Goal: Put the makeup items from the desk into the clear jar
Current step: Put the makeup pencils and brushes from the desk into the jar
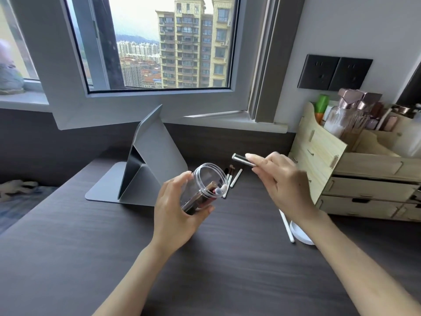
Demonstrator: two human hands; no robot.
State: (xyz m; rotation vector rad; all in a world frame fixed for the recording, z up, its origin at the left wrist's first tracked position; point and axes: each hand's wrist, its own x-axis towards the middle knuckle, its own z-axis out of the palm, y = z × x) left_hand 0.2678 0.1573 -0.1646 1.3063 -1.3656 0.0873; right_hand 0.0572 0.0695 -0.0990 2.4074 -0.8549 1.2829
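Observation:
My left hand grips the clear jar and holds it tilted above the dark desk, its mouth facing up and to the right. Inside the jar lie a few makeup items. My right hand pinches a silver makeup tube in the air, just right of and above the jar's mouth. Several white-handled brushes lie on the desk behind the jar. One more white stick rests on the desk under my right wrist.
A white round lid lies beside the white stick. A wooden drawer organizer full of bottles stands at the right. A grey folding stand sits left of the jar. The dark desk stretches toward me; a window is behind.

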